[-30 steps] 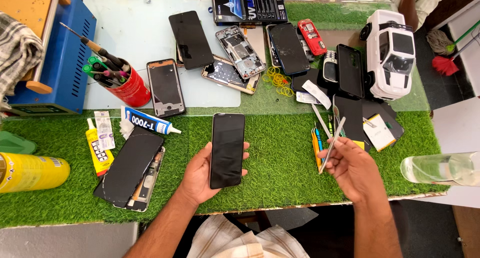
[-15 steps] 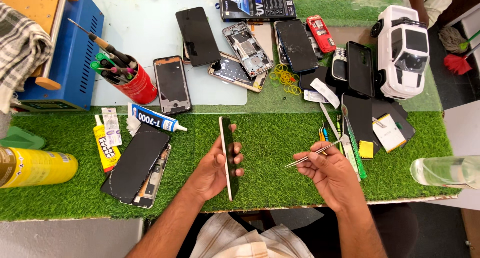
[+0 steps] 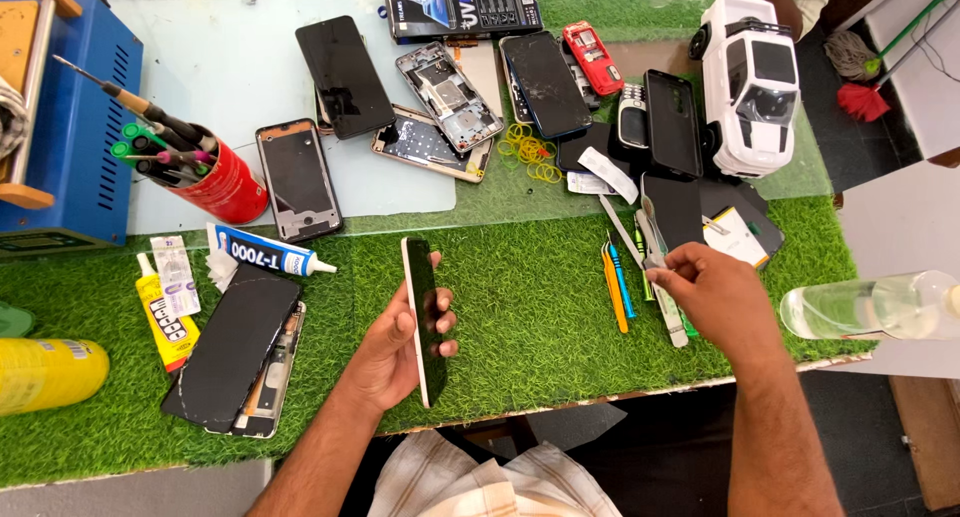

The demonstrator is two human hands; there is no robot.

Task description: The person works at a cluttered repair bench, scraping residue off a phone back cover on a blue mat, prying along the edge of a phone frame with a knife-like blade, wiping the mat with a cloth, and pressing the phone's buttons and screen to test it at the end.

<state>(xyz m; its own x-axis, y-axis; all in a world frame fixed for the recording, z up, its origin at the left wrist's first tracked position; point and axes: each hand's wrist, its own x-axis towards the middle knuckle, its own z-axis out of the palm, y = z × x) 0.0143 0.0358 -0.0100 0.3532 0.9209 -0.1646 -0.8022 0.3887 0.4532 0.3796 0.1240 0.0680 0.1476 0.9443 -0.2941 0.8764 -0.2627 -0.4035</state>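
Observation:
My left hand (image 3: pixel 392 355) holds a black phone (image 3: pixel 424 315) turned on its edge, the dark screen facing right, above the green turf mat (image 3: pixel 530 307). My right hand (image 3: pixel 718 299) is low over the tool pile at the right, its fingertips pinched on metal tweezers (image 3: pixel 655 262) that rest against the mat. Orange and blue pry tools (image 3: pixel 616 282) lie just left of that hand.
A red can of screwdrivers (image 3: pixel 228 185), a blue machine (image 3: pixel 75 127), glue tubes (image 3: pixel 268 256) and an opened phone (image 3: pixel 235 352) sit at the left. Several phones and frames lie on the glass sheet (image 3: pixel 200 67). White toy car (image 3: pixel 755 82) and plastic bottle (image 3: pixel 870 307) at right.
The phone has been turned from flat to edge-on in my left hand. My right hand has carried the tweezers rightward and down to the tool pile.

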